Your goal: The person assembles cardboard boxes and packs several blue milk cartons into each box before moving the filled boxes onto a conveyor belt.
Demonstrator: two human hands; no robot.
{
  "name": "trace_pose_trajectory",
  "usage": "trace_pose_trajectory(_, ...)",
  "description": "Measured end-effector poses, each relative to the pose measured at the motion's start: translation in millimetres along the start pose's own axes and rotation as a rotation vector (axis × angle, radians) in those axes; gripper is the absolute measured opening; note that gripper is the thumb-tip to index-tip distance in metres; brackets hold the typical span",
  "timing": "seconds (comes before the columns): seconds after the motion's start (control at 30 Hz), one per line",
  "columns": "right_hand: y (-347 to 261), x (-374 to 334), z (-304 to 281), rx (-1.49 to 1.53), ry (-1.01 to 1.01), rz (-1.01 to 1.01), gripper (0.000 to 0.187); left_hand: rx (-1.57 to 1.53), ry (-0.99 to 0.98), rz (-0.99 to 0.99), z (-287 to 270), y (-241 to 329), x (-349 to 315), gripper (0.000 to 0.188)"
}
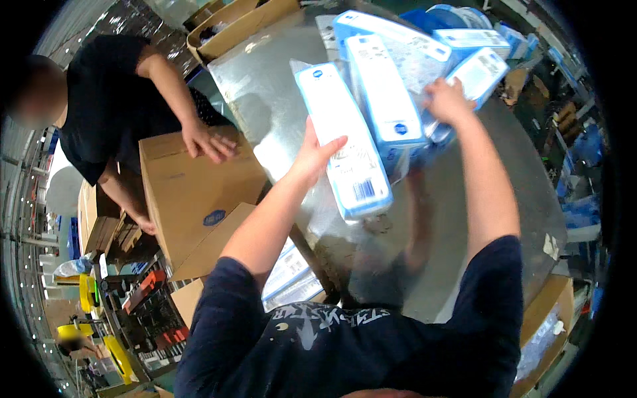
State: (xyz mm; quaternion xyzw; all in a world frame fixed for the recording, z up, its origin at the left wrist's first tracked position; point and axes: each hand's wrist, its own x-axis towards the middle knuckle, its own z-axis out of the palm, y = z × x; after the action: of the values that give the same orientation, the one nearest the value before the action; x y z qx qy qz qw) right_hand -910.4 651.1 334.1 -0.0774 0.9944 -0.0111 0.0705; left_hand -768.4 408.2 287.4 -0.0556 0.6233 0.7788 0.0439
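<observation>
A long white-and-blue plastic-wrapped package (345,139) lies tilted over the metal table (438,225). My left hand (317,156) grips its left side, thumb on top and the other fingers mostly hidden. Beside it lies a second package (383,89) of the same kind, nearer my right hand. My right hand (450,105) is a little blurred, its fingers spread at the near end of a shorter blue-and-white package (479,74). Another large package (405,43) lies behind these, partly covered.
At the left, another person (109,99) has both hands on an upright brown carton (199,192). Similar packages (288,272) show below the carton's near side. An open carton (547,325) with clear plastic stands at lower right, another carton (239,23) at the back.
</observation>
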Motion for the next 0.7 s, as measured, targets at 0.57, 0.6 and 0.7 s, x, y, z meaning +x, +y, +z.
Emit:
trace_pose_trajectory(0.57, 47.5, -104.6, 14.0, 0.262, 0.058, 0.022, 0.084, -0.112, -0.152, -0.255, 46.1, -10.7, -15.5, 0.072)
trace_pose_trajectory(0.6, 51.1, -130.9, 19.5, 0.219, 0.056, -0.067, 0.085, -0.066, -0.200, -0.236, 33.9, -18.2, -30.4, 0.073)
trace_pose_trajectory(0.7, 76.1, -211.8, 36.2, 0.702, -0.001, -0.255, 0.081, 0.269, -0.269, -0.285, 5.4, -20.0, -95.4, 0.080)
